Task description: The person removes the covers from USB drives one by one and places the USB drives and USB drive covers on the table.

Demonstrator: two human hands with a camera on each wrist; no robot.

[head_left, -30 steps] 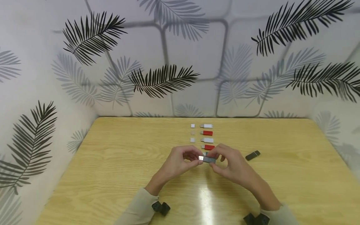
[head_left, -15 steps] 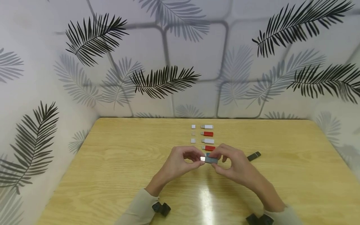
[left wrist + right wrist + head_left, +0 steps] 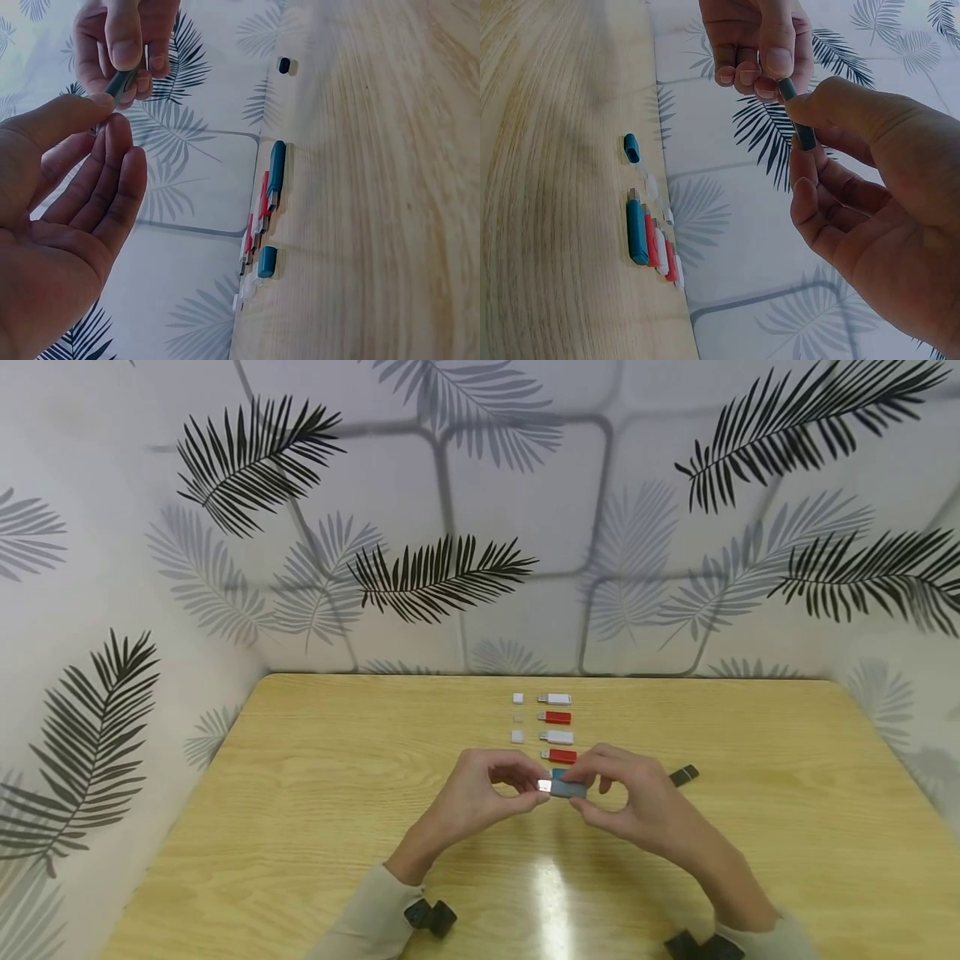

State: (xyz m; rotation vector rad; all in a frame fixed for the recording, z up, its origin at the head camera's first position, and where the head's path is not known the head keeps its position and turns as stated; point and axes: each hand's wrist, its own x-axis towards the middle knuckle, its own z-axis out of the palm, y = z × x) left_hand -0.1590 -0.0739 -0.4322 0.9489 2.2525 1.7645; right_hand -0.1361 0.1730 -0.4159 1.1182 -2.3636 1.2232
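Note:
Above the table, both hands share one grey USB stick (image 3: 567, 788) with a shiny silver end. My left hand (image 3: 480, 789) pinches the silver end between thumb and fingertips. The grey body is pinched by my right hand (image 3: 630, 785) from the other side. Whether the silver end is a cap or the plug, I cannot tell. Just behind the fingers a teal USB stick (image 3: 277, 166) lies on the table, with its teal cap (image 3: 268, 262) to the left of it. In the head view that cap is hidden by my left hand.
Beyond the hands, a column of uncapped USB sticks runs back, including a red one (image 3: 558, 756) and a white one (image 3: 557, 737). Small caps, such as a white one (image 3: 517, 737), lie to their left. A black stick (image 3: 684, 775) lies right, partly covered. A patterned wall borders the table (image 3: 315, 777).
Both hands and the grey USB stick shift slightly right in the head view, the right hand more. The right hand now covers part of the black stick. The grip looks the same.

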